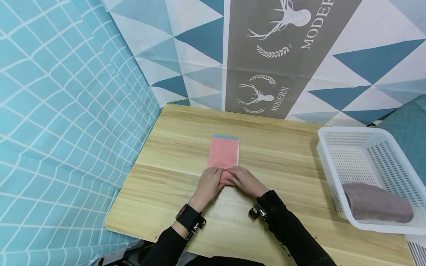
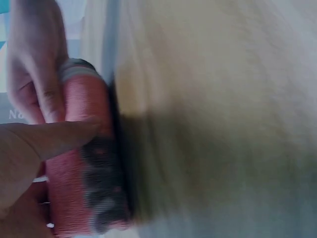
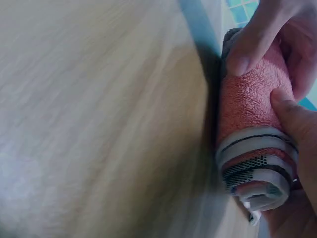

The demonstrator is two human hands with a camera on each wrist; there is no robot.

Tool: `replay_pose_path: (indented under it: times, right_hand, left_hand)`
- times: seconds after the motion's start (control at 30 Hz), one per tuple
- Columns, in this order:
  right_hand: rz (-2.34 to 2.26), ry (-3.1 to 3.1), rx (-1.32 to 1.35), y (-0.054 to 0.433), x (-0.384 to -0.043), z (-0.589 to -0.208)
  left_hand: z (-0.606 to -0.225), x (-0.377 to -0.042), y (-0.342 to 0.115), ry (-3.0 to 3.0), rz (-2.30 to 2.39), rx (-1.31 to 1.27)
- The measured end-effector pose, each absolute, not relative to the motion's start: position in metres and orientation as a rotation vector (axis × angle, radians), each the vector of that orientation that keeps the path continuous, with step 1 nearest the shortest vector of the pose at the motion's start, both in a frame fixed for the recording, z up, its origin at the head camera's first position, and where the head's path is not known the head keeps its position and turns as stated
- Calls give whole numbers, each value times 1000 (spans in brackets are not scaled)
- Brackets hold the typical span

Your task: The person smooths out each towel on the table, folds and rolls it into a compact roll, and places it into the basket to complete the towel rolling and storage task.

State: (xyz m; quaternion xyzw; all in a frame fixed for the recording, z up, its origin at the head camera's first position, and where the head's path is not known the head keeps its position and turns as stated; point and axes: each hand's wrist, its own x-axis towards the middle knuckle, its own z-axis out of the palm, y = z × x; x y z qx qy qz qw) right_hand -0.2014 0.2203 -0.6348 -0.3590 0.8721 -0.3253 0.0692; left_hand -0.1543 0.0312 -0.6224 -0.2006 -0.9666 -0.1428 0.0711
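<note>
A pink towel (image 1: 223, 152) with a blue strip along its far edge lies on the wooden table, its near end rolled up. My left hand (image 1: 208, 184) grips the left part of the roll, and my right hand (image 1: 247, 181) holds the right part. In the left wrist view the towel roll (image 2: 81, 104) shows a dark patterned patch beside my thumb. The right wrist view shows the spiral end of the towel roll (image 3: 252, 109), with white and black bands. Fingers hide part of the roll in the head view.
On the right of the table (image 1: 159, 192) stands a white plastic basket (image 1: 336, 192) holding a rolled grey-brown towel (image 1: 377, 203). A blue gridded cloth (image 1: 66, 129) hangs along the left side. Behind the table is a patterned cloth (image 1: 199, 48) with triangles and deer heads.
</note>
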Motion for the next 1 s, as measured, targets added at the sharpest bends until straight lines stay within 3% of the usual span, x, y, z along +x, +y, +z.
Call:
replay_pose_path:
  times: [0.27, 0.7, 1.0]
  right_hand:
    - [-1129, 2381, -815, 225, -209, -629]
    - [-885, 2932, -1226, 225, -182, -640]
    - [-991, 2778, -1048, 222, -191, -641]
  left_hand:
    - [-632, -156, 33, -2715, -380, -684]
    - [-628, -174, 29, -2893, -749, -674]
    - [-629, -178, 15, -3038, -965, -641]
